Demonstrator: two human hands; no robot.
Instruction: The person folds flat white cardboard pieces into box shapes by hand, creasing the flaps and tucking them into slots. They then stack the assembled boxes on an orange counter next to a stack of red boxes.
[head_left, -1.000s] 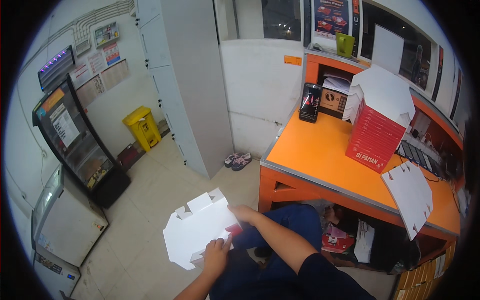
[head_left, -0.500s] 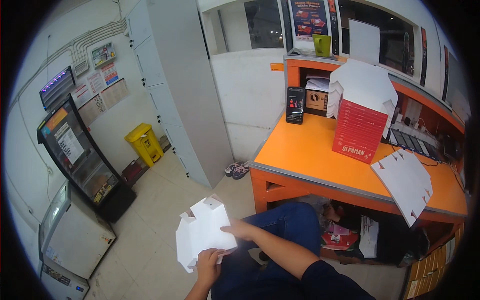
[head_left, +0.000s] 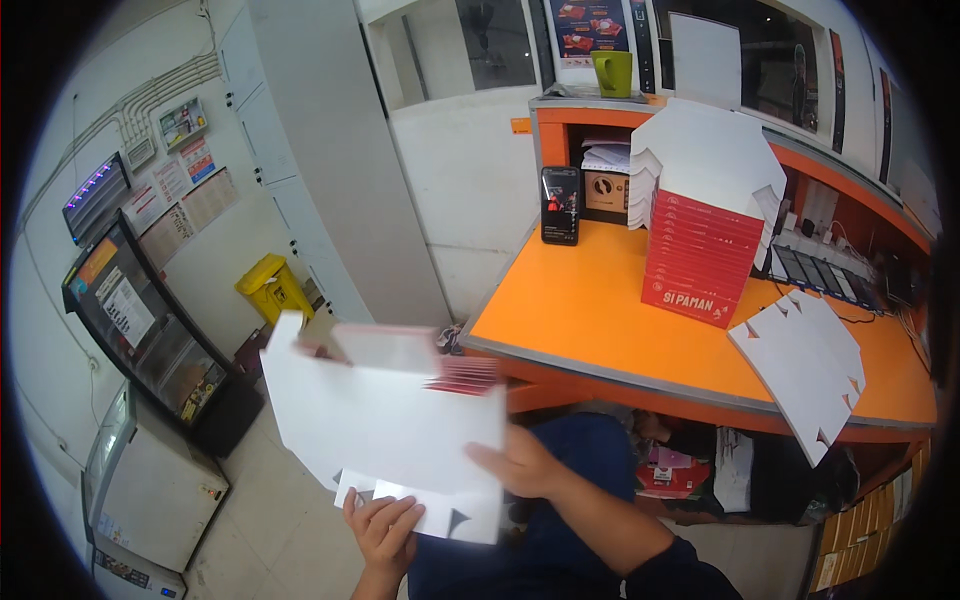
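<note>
Over the lap: white cardboard blank [head_left: 390, 425], part-folded

Right hand [head_left: 528, 465]: clasping the blank's right edge, thumb on the white face. Left hand [head_left: 383, 528]: fingers curled over the near flap [head_left: 432, 522]; whether the thumb pinches beneath, cannot tell. Change: in the last half second the blank has come higher and larger in view, far edge blurred. Bearing: flaps look unfastened, so folding seems partway. Beyond, on orange desk [head_left: 580, 310]: red box stack [head_left: 700, 265].

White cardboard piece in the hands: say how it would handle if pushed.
The white cardboard piece is probably light, being thin-looking sheet. Its broad panel looks flat, so it seems fairly stiff. The narrow notched flap may bend easily along its crease.
</note>
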